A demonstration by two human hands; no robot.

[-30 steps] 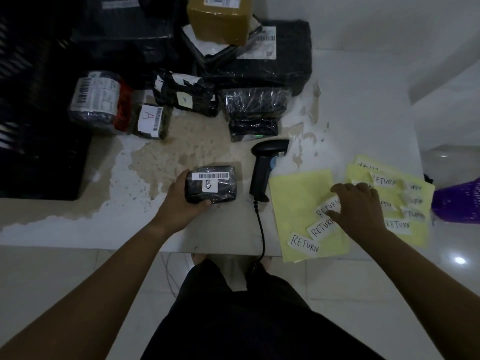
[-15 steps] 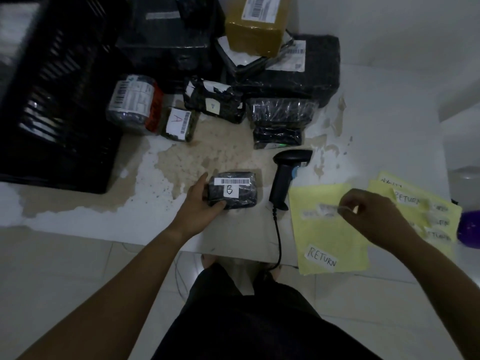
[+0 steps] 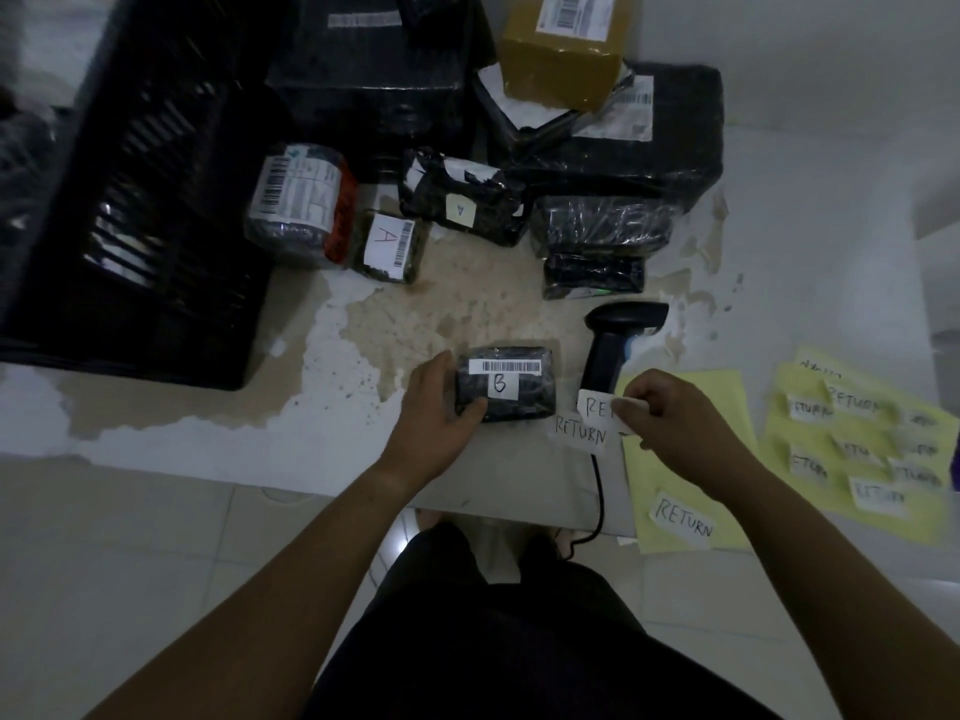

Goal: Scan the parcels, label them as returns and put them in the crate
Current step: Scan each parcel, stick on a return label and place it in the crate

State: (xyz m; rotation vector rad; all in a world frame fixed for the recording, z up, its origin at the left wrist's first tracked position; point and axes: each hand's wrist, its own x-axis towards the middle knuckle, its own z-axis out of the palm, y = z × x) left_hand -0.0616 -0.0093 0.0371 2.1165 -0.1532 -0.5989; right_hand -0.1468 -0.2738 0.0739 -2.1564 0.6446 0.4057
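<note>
A small black parcel (image 3: 506,384) with a barcode strip and a "B" tag lies near the table's front edge. My left hand (image 3: 435,407) grips its left end, thumb on top. Just right of the parcel, my right hand (image 3: 670,415) pinches white RETURN stickers (image 3: 584,426); two overlapping ones show, hanging beside the parcel's right end. The black barcode scanner (image 3: 615,340) stands upright behind them, its cable running off the front edge. The black slatted crate (image 3: 135,200) stands at the left.
Several more black-wrapped parcels (image 3: 462,205), two tagged "A", and a brown box (image 3: 563,44) are piled at the back. Yellow backing sheets (image 3: 691,491) with more RETURN stickers (image 3: 857,449) lie at the right. The tabletop (image 3: 363,324) is stained.
My right hand has lifted RETURN stickers off the yellow sheet and carried them left to the parcel's right end. My left hand keeps its hold on the parcel.
</note>
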